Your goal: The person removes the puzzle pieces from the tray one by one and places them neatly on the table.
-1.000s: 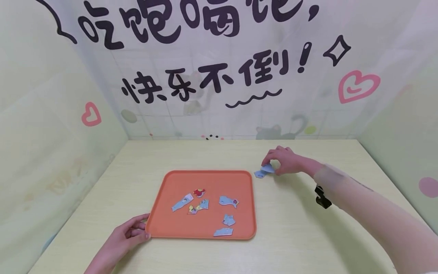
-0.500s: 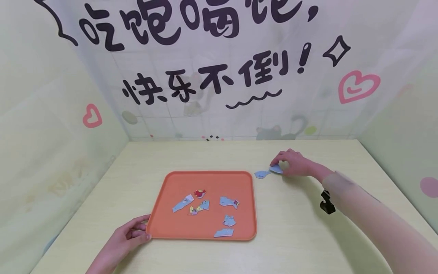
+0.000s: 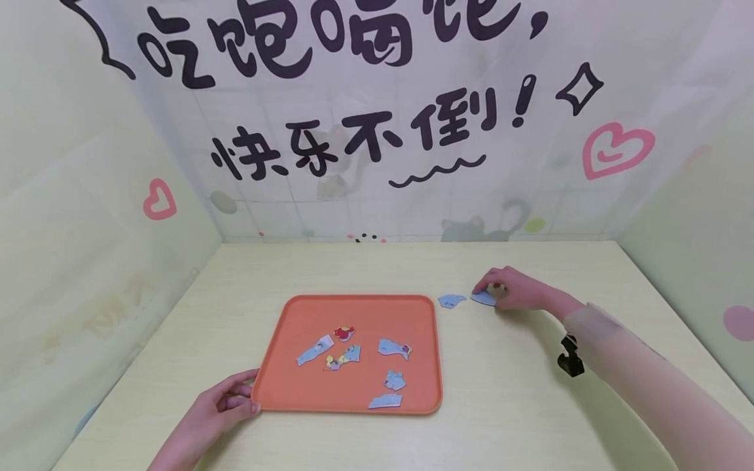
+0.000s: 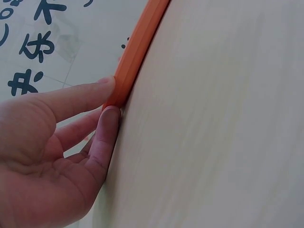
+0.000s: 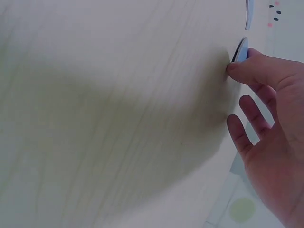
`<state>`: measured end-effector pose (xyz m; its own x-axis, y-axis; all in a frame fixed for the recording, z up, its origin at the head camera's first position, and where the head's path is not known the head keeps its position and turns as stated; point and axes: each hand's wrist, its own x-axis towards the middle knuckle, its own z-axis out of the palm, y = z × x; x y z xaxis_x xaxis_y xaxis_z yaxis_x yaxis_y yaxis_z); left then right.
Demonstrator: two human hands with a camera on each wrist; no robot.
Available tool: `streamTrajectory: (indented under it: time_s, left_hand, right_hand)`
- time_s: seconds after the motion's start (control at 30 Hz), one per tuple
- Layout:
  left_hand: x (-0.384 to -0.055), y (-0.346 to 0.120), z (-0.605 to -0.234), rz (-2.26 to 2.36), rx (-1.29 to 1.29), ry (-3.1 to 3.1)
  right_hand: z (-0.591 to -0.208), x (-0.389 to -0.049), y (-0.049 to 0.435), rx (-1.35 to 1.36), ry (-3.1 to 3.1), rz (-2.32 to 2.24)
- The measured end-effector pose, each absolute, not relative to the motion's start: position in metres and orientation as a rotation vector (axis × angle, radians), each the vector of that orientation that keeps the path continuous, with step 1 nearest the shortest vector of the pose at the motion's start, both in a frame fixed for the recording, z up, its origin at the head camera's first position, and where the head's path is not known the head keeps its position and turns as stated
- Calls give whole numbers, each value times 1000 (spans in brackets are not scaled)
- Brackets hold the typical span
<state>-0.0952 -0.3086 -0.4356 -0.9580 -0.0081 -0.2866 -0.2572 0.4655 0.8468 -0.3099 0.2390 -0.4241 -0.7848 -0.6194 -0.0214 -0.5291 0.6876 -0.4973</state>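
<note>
My right hand (image 3: 520,289) pinches a pale blue jigsaw puzzle piece (image 3: 483,298) between thumb and fingertips, low over the table right of the tray. In the right wrist view this piece (image 5: 242,50) is tilted, and the other fingers are spread loosely. Just left of it a second blue puzzle piece (image 3: 451,301) lies flat on the table. With thumb and fingers, my left hand (image 3: 215,409) holds the near left corner of an orange tray (image 3: 318,396). In the left wrist view the tray's rim (image 4: 135,52) sits between thumb and fingers.
Several puzzle pieces lie apart on the tray, among them a red one (image 3: 343,333), a long blue strip (image 3: 315,349) and a blue piece (image 3: 385,400) by the near rim. A printed cloth wall (image 3: 377,196) closes off the back of the pale wooden table (image 3: 501,405).
My right hand has drawn its puzzle piece rightward and a little nearer, away from the one lying by the tray, and lowered it towards the table. The left hand stays at the tray corner.
</note>
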Motion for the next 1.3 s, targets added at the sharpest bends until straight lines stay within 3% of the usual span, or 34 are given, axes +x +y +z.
streamTrajectory:
  time_s: [1.3]
  left_hand:
    - [-96,-311,-437,1470,-221,2489]
  right_hand:
    - [-424,-301,246,-906,2624,-790]
